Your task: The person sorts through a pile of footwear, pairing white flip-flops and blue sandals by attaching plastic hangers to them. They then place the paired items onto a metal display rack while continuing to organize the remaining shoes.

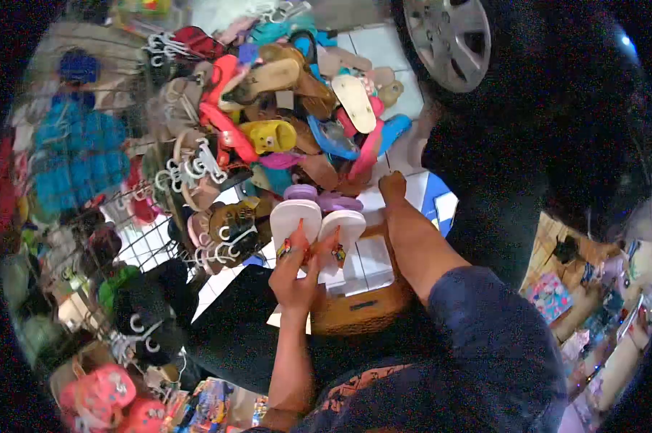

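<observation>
My left hand (295,285) is closed on a pair of flip-flops at their orange straps. Their pale soles point away from me: one white flip-flop (296,216) on the left, its mate (346,228) beside it. Small colourful ornaments sit on the straps. Just beyond them lie purple slippers (301,192), partly hidden. My right hand (393,186) is stretched forward to the right of the pair, near the edge of the footwear pile. It looks curled into a fist, and what it holds, if anything, is hidden.
A heap of mixed sandals (268,79) covers the tiles ahead, with a yellow clog (269,136) among them. A wire rack (149,224) with white hooks stands left. A brown stool-like piece (355,309) is before me. A car wheel (448,40) is at upper right.
</observation>
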Demonstrator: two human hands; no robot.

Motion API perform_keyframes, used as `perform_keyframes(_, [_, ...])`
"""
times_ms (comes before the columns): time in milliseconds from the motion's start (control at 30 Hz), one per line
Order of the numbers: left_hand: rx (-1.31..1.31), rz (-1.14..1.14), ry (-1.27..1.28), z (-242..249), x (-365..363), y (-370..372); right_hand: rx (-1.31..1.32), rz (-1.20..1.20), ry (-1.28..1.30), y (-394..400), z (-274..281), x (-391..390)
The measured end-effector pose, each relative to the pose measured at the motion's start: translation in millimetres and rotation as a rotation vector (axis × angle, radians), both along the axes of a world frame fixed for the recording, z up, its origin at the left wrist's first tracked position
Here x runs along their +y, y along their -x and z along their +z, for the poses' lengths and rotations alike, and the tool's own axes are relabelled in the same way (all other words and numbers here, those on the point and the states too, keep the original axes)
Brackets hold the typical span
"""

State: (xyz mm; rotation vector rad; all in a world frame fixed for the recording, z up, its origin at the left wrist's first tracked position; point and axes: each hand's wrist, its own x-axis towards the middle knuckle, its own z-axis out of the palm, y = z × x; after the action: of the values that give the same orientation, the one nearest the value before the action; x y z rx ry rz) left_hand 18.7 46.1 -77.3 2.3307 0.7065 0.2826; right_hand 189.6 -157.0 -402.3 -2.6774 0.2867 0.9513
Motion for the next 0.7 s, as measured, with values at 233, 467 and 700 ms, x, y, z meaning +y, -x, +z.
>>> perform_keyframes(233, [-0.158, -0.013, -0.08, 15.6, -0.1, 8.0, -0.212, 0.061, -0.118, -75.1, 147.6, 44.6])
perform_keyframes(467, [-0.078, 0.038, 0.051, 32.9, -10.2, 18.2, -0.172, -0.132, -0.826, -90.8, 354.5, 73.6])
perform_keyframes(700, [-0.081, 0.003, 0.044, 37.2, -13.0, 26.9, 0.223, -0.462, -1.409, 9.6, 426.3, 25.1])
